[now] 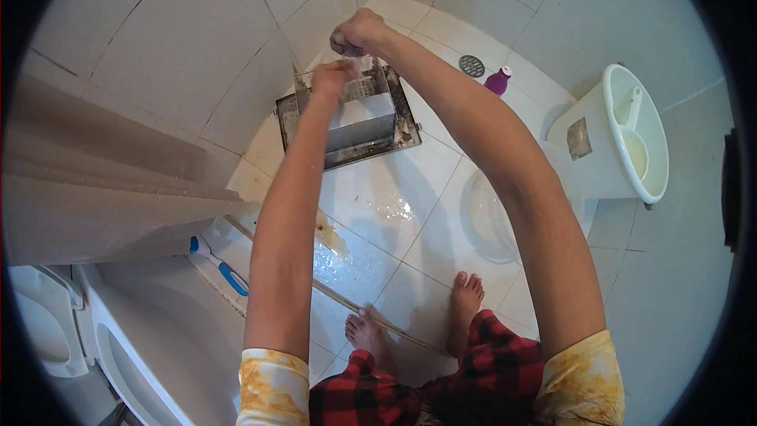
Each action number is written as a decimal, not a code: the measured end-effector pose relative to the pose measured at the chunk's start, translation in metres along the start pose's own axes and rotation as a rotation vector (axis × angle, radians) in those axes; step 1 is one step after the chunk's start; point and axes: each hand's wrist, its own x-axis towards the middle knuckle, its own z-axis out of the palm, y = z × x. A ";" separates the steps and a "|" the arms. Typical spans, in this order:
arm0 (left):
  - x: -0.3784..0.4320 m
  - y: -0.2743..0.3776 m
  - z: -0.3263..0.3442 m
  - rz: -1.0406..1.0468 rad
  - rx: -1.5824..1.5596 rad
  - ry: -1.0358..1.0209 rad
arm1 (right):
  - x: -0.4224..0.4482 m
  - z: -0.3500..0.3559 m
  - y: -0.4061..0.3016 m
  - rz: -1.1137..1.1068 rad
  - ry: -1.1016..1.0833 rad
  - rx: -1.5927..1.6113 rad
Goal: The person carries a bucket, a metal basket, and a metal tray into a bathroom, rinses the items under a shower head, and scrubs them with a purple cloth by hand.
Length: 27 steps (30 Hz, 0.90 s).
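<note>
A grey metal box with slotted or perforated sides [361, 121] stands on a dirty, dark-rimmed metal panel [408, 130] on the tiled floor. Above its far part is my left hand [333, 80], blurred, its fingers at a pale, thin, wet-looking item [362, 65]. My right hand [359, 32] is curled just beyond, at the other side of that item, with something dark at its fingers. What the dark thing is cannot be told. Whether either hand touches the metal box is hidden by the blur.
A white bucket [576, 154] with a dipper [634, 151] stands at right. Near the round floor drain [472, 65] is a purple bottle [497, 81]. A clear basin [488, 219] lies on the wet floor. At left are a blue-and-white brush [232, 278], a curtain [118, 189] and a toilet [77, 331].
</note>
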 end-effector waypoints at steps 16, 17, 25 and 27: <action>0.028 0.076 -0.013 -0.084 -0.070 -0.018 | 0.022 -0.015 -0.011 -0.158 0.344 -0.086; 0.026 0.079 -0.008 -0.084 -0.075 -0.026 | 0.023 -0.020 -0.006 -0.180 0.359 -0.104; 0.028 0.074 -0.014 0.268 0.399 0.317 | 0.010 -0.005 0.005 -0.126 0.136 0.067; 0.023 0.078 0.000 0.271 0.608 0.323 | 0.014 0.008 0.018 0.012 0.380 -0.061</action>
